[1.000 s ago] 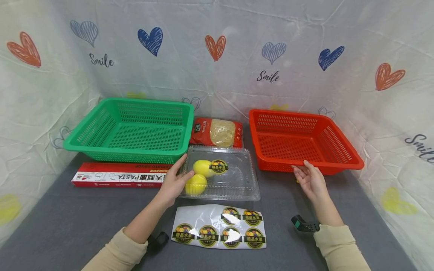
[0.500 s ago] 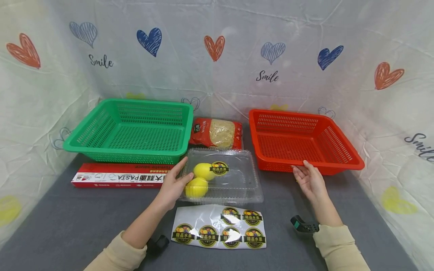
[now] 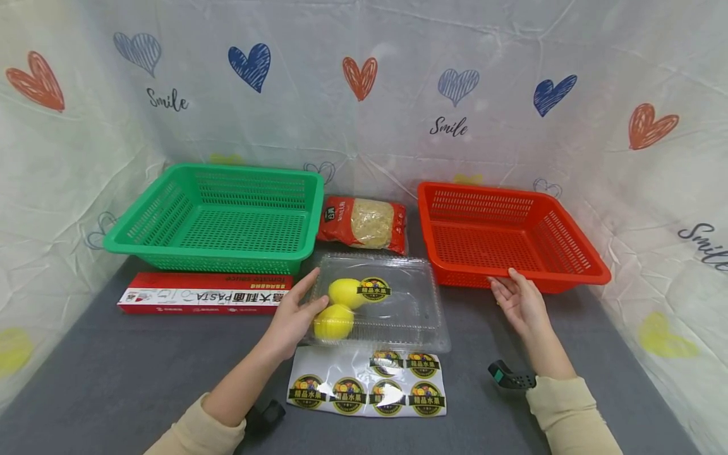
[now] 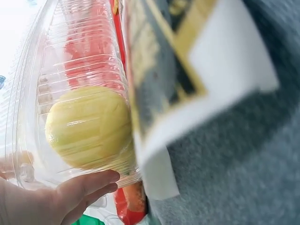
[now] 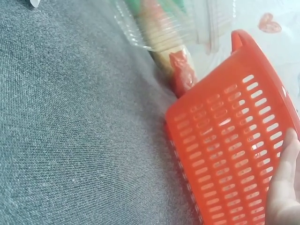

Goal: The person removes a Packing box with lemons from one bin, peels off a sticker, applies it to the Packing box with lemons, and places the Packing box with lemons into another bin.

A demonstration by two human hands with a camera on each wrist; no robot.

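My left hand grips the left side of a clear plastic clamshell box, lid down. Inside at the left are two yellow lemons, and a round black-and-gold sticker is on its lid. The box's near edge overlaps the back of a white sticker sheet. One lemon shows large through the ribbed wall in the left wrist view, fingertips close beside it. My right hand touches the front of the red basket near its rim, fingers loosely bent.
A green basket stands at the back left, with a red-and-white pasta box in front of it. Between the baskets lies a red bag of pasta. Black wristbands sit at the wrists; a printed curtain hangs behind.
My left hand and the clamshell box have shifted slightly right and toward me, over the sticker sheet's back edge. My right hand stays at the red basket.
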